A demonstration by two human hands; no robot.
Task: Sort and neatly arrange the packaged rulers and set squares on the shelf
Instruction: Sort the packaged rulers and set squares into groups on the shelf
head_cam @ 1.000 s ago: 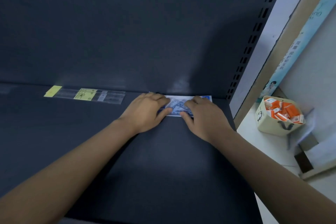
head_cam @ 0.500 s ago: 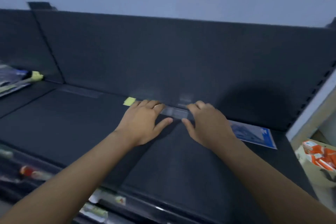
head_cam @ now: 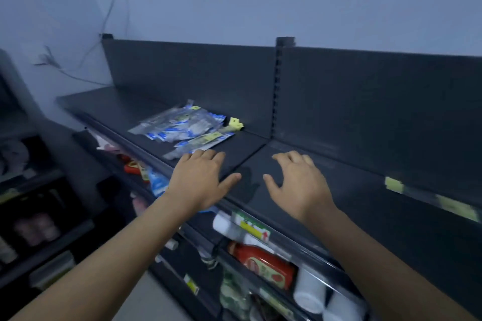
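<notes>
A loose pile of packaged rulers and set squares (head_cam: 182, 126), clear wrappers with blue and yellow labels, lies on the dark shelf (head_cam: 260, 164) left of the upright post. My left hand (head_cam: 200, 180) hovers just in front of the pile's near edge, fingers spread, holding nothing. To its right, over the bare shelf board, my right hand (head_cam: 297, 182) is empty with its fingers loosely bent. Along the shelf's back at the far right lies a clear packaged ruler (head_cam: 430, 198) with yellow labels, blurred.
The shelf's back panel and slotted post (head_cam: 277, 91) rise behind. Below the shelf's front edge are a red bottle (head_cam: 263, 263), white containers (head_cam: 310, 289) and other goods. Darker shelving stands at the left. A cable hangs on the wall.
Both hands have let go of the clear ruler by the back panel and moved left along the shelf. The view swung left, bringing the pile of packages into sight.
</notes>
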